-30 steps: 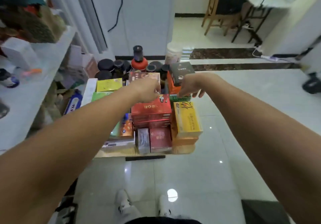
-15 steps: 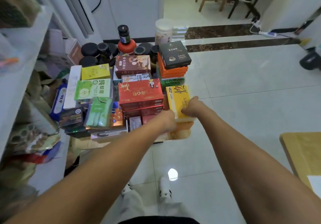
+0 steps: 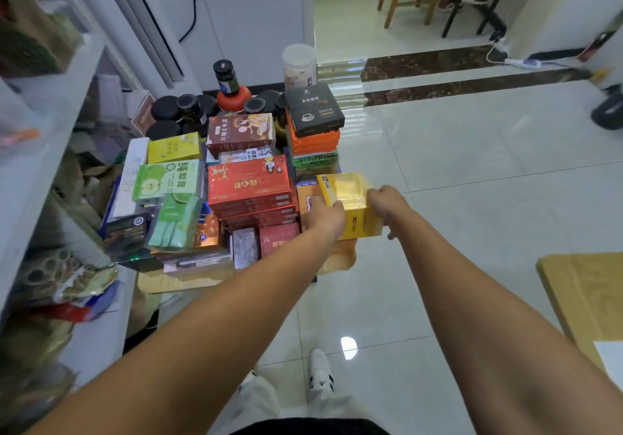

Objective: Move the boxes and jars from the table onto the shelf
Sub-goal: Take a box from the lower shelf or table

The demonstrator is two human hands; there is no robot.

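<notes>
Grip on the yellow box (image 3: 354, 195), at the table's (image 3: 175, 283) 4 o'clock corner.
Left hand (image 3: 324, 216) and right hand (image 3: 387, 203) clasp its opposite sides, box tilted; glossy stiff card, likely light but slippery, so flat side faces suit best. Shelf (image 3: 60, 104) stands at 9 o'clock.

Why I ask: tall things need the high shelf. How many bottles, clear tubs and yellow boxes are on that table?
Bottle: 1
Clear tub: 1
Yellow boxes: 2, a large yellow box gripped by the left hand and right hand, and a small yellow box further back
Total: 4
</notes>
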